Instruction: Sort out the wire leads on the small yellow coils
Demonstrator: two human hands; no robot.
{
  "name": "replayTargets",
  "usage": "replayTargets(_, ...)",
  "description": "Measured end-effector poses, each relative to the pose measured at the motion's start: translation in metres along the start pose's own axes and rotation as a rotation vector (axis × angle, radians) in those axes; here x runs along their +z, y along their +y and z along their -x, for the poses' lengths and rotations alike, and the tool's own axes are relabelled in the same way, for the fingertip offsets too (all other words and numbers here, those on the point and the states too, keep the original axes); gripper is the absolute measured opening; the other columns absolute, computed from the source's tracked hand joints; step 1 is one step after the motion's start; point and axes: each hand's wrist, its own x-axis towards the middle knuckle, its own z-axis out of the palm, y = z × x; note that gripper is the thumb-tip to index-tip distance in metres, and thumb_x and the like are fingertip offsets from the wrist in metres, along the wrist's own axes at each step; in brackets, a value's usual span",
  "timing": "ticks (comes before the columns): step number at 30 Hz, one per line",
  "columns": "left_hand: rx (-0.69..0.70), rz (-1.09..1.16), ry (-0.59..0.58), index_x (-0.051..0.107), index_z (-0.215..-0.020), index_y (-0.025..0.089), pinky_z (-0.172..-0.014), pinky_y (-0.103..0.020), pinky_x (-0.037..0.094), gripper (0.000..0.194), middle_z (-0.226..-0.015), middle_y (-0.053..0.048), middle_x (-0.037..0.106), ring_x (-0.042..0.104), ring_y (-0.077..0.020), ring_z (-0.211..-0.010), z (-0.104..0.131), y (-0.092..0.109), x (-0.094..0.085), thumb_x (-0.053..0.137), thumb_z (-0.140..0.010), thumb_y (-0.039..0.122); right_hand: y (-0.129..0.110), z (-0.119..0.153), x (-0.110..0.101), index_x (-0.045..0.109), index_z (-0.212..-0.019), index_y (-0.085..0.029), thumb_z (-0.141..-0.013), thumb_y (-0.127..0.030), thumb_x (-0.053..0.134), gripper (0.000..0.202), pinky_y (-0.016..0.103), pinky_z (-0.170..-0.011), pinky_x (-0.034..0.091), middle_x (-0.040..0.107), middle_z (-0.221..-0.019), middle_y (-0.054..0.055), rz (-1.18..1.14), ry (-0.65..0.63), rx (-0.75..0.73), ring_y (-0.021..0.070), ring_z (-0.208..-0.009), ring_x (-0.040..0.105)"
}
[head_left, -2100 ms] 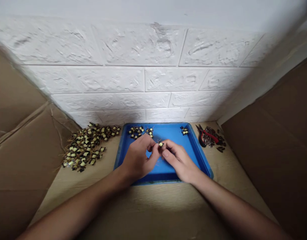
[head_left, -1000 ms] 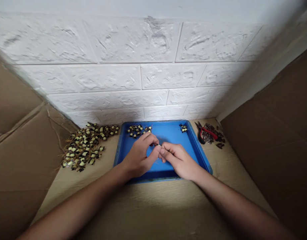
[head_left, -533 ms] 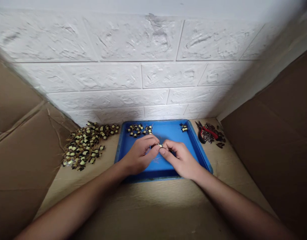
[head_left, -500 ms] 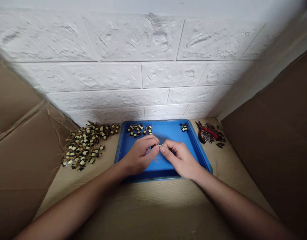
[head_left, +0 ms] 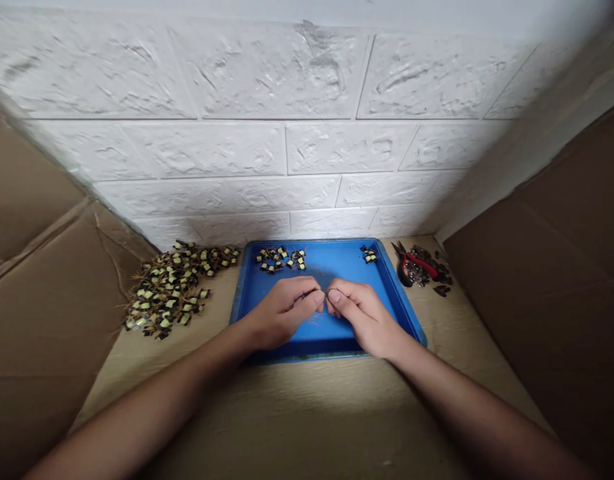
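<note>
At the left of the frame, a brown cardboard panel (head_left: 41, 287) borders the pale desk (head_left: 187, 400); beside it lies a heap of black-and-yellow components (head_left: 169, 290) with thin brownish leads. Next, a blue tray (head_left: 387, 333) occupies the centre, with a loose group of like components (head_left: 279, 259) in its upper left corner. Over the tray, at the centre of the frame, my left hand (head_left: 284, 313) pinches a small part (head_left: 326, 298) between thumb and forefinger; my right hand (head_left: 364, 317) meets it, its fingers likewise pinched together, apparently on the part's other side. I judge the part light and fairly stiff in its body, with leads that would bend or snap easily; it is best taken by the body. Fine reddish strands (head_left: 314, 319) lie below, and a smaller cluster (head_left: 369, 255) sits in the tray's upper right corner. Farther right are red-handled pliers (head_left: 419, 263) on dark, glossy pieces (head_left: 421, 273). My fingertips cover nearly all of the part, so its orientation cannot be told; my forearms are cut off by the lower edge.
</note>
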Motion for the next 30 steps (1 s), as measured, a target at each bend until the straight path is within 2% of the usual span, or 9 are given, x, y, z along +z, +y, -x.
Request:
replayTargets(5,0.015,0.013,0.007,0.061,-0.08,0.015,-0.074,-0.027,0.042,0.034,-0.079,-0.002,0.06,0.056,-0.014,-0.076,0.0024,-0.0031,-0.0011,0.039,-0.101,0.029,0.0038,0.0,-0.0002,0.056,-0.072,-0.019,-0.104,-0.039,0.044,0.039,0.027,-0.064,0.037,0.052,-0.067,-0.002,-0.089,0.05,0.055,0.014,-0.065,0.048)
replayTargets(13,0.041,0.004,0.029,0.058,-0.075,0.014,-0.071,-0.026,0.04,0.035,-0.075,-0.001,0.057,0.053,-0.0129,-0.072,0.0024,-0.0032,-0.0007,0.039,-0.101,0.028,0.006,-0.0012,-0.0007,0.054,-0.07,-0.019,-0.102,-0.036,0.047,0.037,0.027,-0.063,0.036,0.049,-0.065,-0.003,-0.056,0.085,0.043,0.0133,-0.063,0.045)
replayTargets(18,0.05,0.013,0.05,0.058,-0.076,0.014,-0.07,-0.026,0.039,0.035,-0.075,-0.002,0.057,0.052,-0.0132,-0.072,0.0024,-0.006,-0.0011,0.04,-0.1,0.03,0.0031,-0.0012,-0.0021,0.056,-0.074,-0.019,-0.097,-0.032,0.053,0.026,0.028,-0.064,0.037,0.05,-0.068,-0.002,-0.099,0.076,0.047,0.014,-0.066,0.046)
replayTargets(25,0.035,-0.002,0.065,0.058,-0.075,0.014,-0.068,-0.026,0.039,0.035,-0.074,-0.002,0.057,0.052,-0.0129,-0.07,0.0013,-0.0077,-0.0006,0.04,-0.1,0.03,-0.0022,0.0,-0.0017,0.056,-0.076,-0.02,-0.092,-0.022,0.057,0.016,0.029,-0.066,0.04,0.054,-0.071,-0.001,-0.004,0.131,-0.017,0.0145,-0.068,0.05)
replayTargets(30,0.035,0.04,0.076,0.057,-0.073,0.014,-0.068,-0.026,0.039,0.036,-0.072,-0.001,0.056,0.052,-0.0127,-0.07,0.0019,-0.0089,-0.0005,0.039,-0.1,0.03,-0.003,0.0005,0.0002,0.059,-0.078,-0.02,-0.088,-0.015,0.061,0.011,0.032,-0.069,0.043,0.059,-0.073,0.0,0.168,0.224,-0.152,0.0156,-0.069,0.055)
